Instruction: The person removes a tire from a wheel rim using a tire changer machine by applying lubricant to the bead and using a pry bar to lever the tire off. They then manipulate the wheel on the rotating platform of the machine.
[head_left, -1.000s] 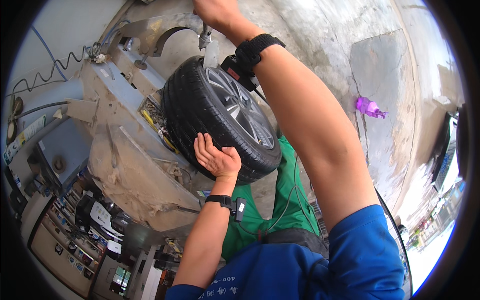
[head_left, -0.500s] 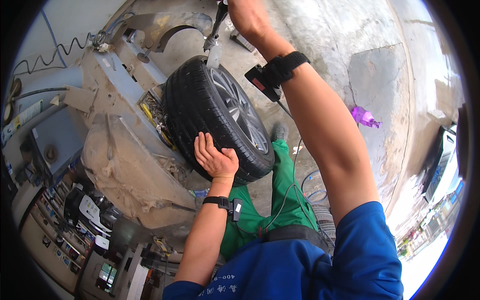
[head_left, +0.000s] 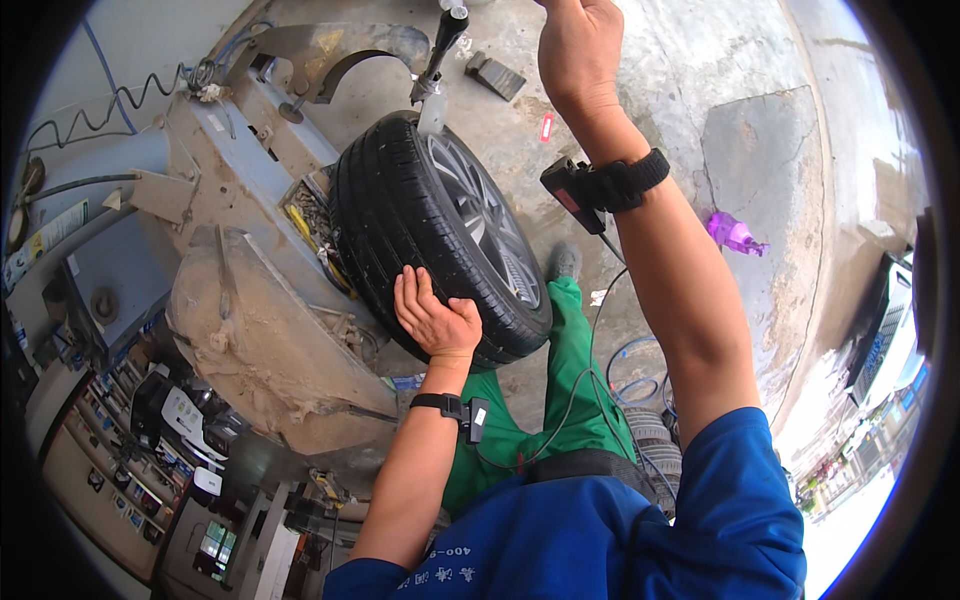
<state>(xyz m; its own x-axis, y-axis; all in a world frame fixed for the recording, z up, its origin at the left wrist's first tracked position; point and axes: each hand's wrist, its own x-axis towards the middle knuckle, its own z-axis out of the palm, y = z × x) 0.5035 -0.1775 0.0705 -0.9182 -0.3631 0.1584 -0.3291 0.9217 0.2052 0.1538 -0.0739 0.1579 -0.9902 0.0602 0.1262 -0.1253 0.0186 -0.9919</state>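
A black tyre on a silver alloy wheel stands upright, leaning against the side of a dusty grey tyre-changing machine. My left hand is open, palm on the tread with the fingers stretched out. At the far side, a black-handled metal lever has its pale flat end at the upper edge of the tyre. My right hand is raised at the top of the view, to the right of the lever and apart from it. Its fingers are bent and partly cut off by the picture edge.
A dark wedge-shaped block and a small red tag lie on the concrete floor. Further right is a purple plastic piece. Stacked tyres and a blue hose are beside my legs. Cables run from both wrist straps.
My right hand has moved right, away from the lever's black handle, uncovering the block and tag on the floor. My left hand stays on the tread.
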